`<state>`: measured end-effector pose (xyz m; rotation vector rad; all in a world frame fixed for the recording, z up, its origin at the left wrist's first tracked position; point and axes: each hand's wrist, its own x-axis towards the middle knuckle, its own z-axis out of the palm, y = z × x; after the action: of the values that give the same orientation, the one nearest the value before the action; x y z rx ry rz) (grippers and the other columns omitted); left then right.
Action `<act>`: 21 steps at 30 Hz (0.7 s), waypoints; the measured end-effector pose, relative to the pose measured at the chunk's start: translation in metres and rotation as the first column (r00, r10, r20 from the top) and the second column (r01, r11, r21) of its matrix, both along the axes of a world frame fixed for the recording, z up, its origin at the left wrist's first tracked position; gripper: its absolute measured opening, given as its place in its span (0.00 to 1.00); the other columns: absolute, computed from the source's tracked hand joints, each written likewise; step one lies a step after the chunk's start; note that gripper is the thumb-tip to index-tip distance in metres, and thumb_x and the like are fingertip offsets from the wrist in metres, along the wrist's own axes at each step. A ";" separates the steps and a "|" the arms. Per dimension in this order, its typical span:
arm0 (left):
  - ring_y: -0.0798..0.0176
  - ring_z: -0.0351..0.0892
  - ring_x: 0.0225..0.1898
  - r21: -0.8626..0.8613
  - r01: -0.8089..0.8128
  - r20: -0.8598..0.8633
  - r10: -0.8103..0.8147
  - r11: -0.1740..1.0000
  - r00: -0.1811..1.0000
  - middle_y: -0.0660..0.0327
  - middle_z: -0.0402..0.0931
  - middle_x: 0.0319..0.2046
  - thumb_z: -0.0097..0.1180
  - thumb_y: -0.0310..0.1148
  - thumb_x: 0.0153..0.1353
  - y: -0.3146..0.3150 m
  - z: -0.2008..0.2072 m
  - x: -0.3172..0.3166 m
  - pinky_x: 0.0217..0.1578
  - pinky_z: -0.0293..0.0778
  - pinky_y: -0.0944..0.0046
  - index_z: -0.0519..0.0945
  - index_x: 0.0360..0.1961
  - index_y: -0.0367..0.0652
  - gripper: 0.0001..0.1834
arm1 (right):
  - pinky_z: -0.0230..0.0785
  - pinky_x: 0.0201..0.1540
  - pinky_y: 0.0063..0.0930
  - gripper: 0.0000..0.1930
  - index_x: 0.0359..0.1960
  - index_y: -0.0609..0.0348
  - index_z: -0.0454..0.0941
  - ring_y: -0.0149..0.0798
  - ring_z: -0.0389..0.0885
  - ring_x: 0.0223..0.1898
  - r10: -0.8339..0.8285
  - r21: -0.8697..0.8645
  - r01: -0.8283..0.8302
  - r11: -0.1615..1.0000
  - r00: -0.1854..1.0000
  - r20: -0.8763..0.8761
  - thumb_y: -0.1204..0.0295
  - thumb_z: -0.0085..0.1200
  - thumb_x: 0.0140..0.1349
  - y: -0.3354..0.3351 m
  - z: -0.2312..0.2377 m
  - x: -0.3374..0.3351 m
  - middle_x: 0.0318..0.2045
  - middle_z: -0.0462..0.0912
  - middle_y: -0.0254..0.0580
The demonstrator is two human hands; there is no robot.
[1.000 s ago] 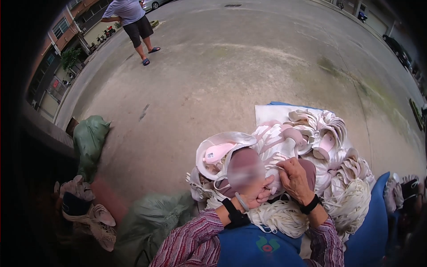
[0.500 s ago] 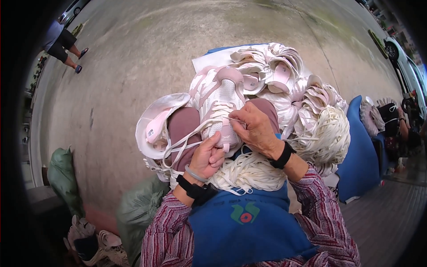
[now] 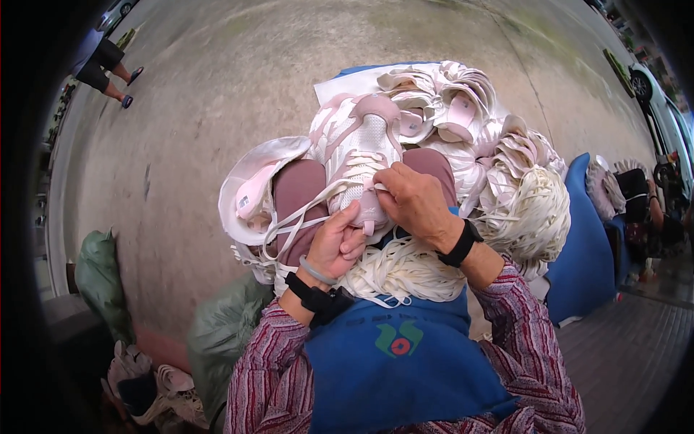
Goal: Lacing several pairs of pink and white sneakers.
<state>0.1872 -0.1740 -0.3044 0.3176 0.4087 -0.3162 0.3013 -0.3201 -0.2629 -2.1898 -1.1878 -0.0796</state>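
Observation:
A white and pink shoe upper (image 3: pixel 372 134) lies across my lap with its toe away from me, white lace threaded through its eyelets. My left hand (image 3: pixel 334 244) is closed at the near left side of the shoe tongue (image 3: pixel 371 210), thumb along its edge and fingers curled. On the other side my right hand (image 3: pixel 418 204) pinches the white shoelace (image 3: pixel 380 186) just above the tongue; its fingertips are partly hidden. A loose lace end (image 3: pixel 289 220) loops left over my knee. Below the tongue, a heap of white laces (image 3: pixel 405 271) rests on my blue apron (image 3: pixel 405 390).
Stacked shoe uppers (image 3: pixel 463 116) lie beyond my knees, with a big lace bundle (image 3: pixel 531 213) at right. Another upper (image 3: pixel 253 188) sits by my left knee. Green sacks (image 3: pixel 224 333) stand at lower left. A person (image 3: pixel 101 61) is far left; parked cars stand farther off.
My right hand has shifted slightly, drawing the lace closer over the top of the tongue. My left hand stays at the tongue. The whole view has tilted slightly.

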 end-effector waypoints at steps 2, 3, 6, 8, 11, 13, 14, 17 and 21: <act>0.79 0.55 0.10 0.007 -0.002 0.002 0.002 1.000 1.000 0.62 0.76 0.26 0.44 0.41 0.70 0.001 -0.002 -0.002 0.07 0.51 0.79 0.73 0.38 0.41 0.14 | 0.70 0.27 0.40 0.09 0.34 0.57 0.73 0.48 0.78 0.27 0.006 -0.044 -0.006 0.999 1.000 0.003 0.73 0.57 0.50 0.000 0.002 -0.001 0.28 0.75 0.43; 0.79 0.56 0.10 0.011 0.000 0.005 0.000 1.000 1.000 0.62 0.76 0.26 0.44 0.41 0.70 0.001 -0.001 -0.002 0.08 0.52 0.78 0.73 0.39 0.41 0.14 | 0.70 0.27 0.40 0.10 0.34 0.58 0.73 0.49 0.78 0.27 0.008 -0.090 -0.007 0.996 1.000 0.007 0.73 0.57 0.50 -0.001 0.003 -0.002 0.28 0.75 0.43; 0.76 0.58 0.11 0.111 -0.023 -0.028 0.026 0.994 0.999 0.63 0.76 0.27 0.45 0.41 0.69 -0.003 0.005 -0.005 0.08 0.54 0.77 0.73 0.39 0.42 0.13 | 0.70 0.28 0.41 0.09 0.34 0.58 0.73 0.50 0.78 0.27 0.025 0.038 -0.024 0.999 0.999 -0.041 0.74 0.56 0.50 -0.022 0.008 0.001 0.29 0.76 0.45; 0.75 0.62 0.12 0.198 -0.052 -0.048 0.063 0.979 0.997 0.63 0.76 0.28 0.46 0.41 0.69 -0.010 0.018 -0.008 0.09 0.56 0.77 0.73 0.40 0.41 0.13 | 0.66 0.26 0.30 0.04 0.30 0.61 0.76 0.40 0.75 0.21 -0.045 0.060 0.069 0.996 0.942 -0.331 0.77 0.53 0.51 -0.042 0.030 0.004 0.23 0.76 0.43; 0.74 0.67 0.13 0.415 -0.050 -0.098 0.099 0.908 0.990 0.61 0.77 0.30 0.46 0.40 0.69 -0.012 0.041 -0.019 0.11 0.61 0.76 0.72 0.41 0.41 0.13 | 0.61 0.24 0.23 0.03 0.27 0.62 0.78 0.31 0.71 0.20 -0.020 0.053 0.078 0.996 0.723 -0.690 0.77 0.53 0.51 -0.074 0.065 0.001 0.19 0.74 0.37; 0.72 0.69 0.14 0.523 -0.006 -0.127 0.085 0.852 0.988 0.60 0.78 0.32 0.44 0.39 0.69 -0.010 0.046 -0.028 0.11 0.64 0.76 0.72 0.42 0.40 0.13 | 0.58 0.23 0.21 0.04 0.26 0.63 0.79 0.27 0.69 0.20 0.046 0.097 0.057 0.994 0.580 -0.813 0.77 0.54 0.50 -0.098 0.076 -0.001 0.17 0.73 0.34; 0.72 0.71 0.14 0.622 0.087 -0.128 -0.008 0.778 0.992 0.58 0.78 0.33 0.44 0.40 0.69 -0.007 0.047 -0.034 0.12 0.66 0.76 0.72 0.42 0.39 0.14 | 0.56 0.22 0.21 0.03 0.25 0.63 0.79 0.26 0.68 0.19 0.221 0.253 -0.006 0.967 0.511 -0.831 0.76 0.56 0.48 -0.108 0.078 -0.003 0.17 0.73 0.33; 0.72 0.71 0.13 0.736 0.286 -0.155 -0.259 0.614 0.953 0.54 0.78 0.33 0.43 0.42 0.69 0.003 0.046 -0.042 0.12 0.67 0.76 0.73 0.44 0.35 0.18 | 0.52 0.19 0.23 0.04 0.21 0.63 0.79 0.26 0.66 0.15 0.522 0.491 -0.184 0.851 0.391 -0.758 0.76 0.60 0.44 -0.123 0.090 -0.006 0.16 0.72 0.32; 0.72 0.70 0.12 0.594 0.290 -0.085 -0.299 0.751 0.950 0.56 0.78 0.31 0.39 0.44 0.71 -0.023 0.075 -0.010 0.12 0.66 0.77 0.73 0.46 0.32 0.22 | 0.51 0.17 0.26 0.02 0.23 0.64 0.80 0.31 0.66 0.13 0.683 0.606 -0.327 0.725 0.230 -0.693 0.78 0.59 0.48 -0.127 0.105 -0.016 0.14 0.70 0.35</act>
<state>0.1776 -0.1971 -0.2291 1.0236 0.4379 -0.4921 0.2850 -0.4466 -0.1580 -1.0304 -1.0238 1.0138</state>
